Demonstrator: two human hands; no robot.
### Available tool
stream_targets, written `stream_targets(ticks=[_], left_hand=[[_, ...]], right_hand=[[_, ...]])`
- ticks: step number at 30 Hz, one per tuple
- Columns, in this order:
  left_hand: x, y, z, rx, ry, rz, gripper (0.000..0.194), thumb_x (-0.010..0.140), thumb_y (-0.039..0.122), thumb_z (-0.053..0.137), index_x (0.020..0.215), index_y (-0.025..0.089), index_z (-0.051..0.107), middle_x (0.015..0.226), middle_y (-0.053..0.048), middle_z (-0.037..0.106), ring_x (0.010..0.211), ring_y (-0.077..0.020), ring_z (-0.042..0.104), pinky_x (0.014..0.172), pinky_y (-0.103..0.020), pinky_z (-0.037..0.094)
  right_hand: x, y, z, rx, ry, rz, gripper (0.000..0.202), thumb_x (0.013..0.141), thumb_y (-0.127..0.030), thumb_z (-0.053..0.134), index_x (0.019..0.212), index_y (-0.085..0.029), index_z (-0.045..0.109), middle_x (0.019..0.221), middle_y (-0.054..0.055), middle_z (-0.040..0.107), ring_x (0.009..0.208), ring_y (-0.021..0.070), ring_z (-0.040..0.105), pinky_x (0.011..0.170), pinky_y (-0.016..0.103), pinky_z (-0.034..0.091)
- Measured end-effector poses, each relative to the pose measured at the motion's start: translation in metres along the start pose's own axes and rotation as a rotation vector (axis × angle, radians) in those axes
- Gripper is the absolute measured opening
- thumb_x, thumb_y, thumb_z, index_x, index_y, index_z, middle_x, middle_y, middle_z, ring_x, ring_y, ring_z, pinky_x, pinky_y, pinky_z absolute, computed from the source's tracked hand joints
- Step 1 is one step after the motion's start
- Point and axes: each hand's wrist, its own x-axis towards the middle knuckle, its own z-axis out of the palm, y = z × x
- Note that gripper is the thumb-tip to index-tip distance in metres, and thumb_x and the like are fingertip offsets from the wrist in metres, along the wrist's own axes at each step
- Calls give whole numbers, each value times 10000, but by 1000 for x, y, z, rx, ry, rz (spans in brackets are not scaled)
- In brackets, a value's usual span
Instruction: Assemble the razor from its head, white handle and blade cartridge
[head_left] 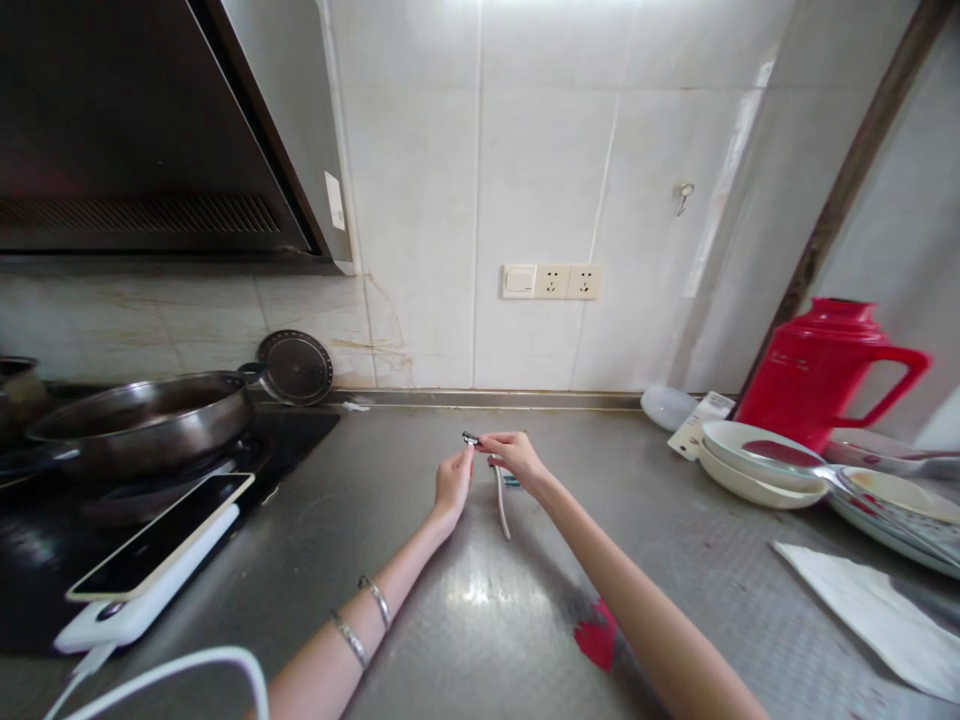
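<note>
Both hands meet above the metal countertop (390,560), a little beyond its middle. Between the fingertips is a small dark and silvery piece (471,438), too small to name for sure. My left hand (453,486) is closed, its thumb and fingertips pinching the piece from below. From the right, my right hand (514,455) pinches the same piece, its fingers bent. Just under the right hand lies a thin pale strip (502,508), its far end partly covered by the fingers. Beside it a small bluish item (511,481) shows, partly hidden.
Left, a steel pan (150,425) sits on the black stove, near a phone (165,535) on a white power bank (150,610) with a cable. Right stand a red thermos jug (810,375), stacked bowls (757,480) and a white paper (862,610). A red patch (596,637) lies near my right forearm.
</note>
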Motion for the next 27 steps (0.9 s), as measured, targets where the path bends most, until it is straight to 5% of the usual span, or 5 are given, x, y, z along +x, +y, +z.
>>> stream_targets(ticks=[27], left_hand=[[-7,2,-1,-8,3,137,477,776,580,375,494,196,342,407,60,277,395,-80,269,416,-218,203]], right_hand=[[-6,-7,5,186,42,27,341,477,-367,774,721,-136,718,797,85,683,833,190,586,694,283,413]])
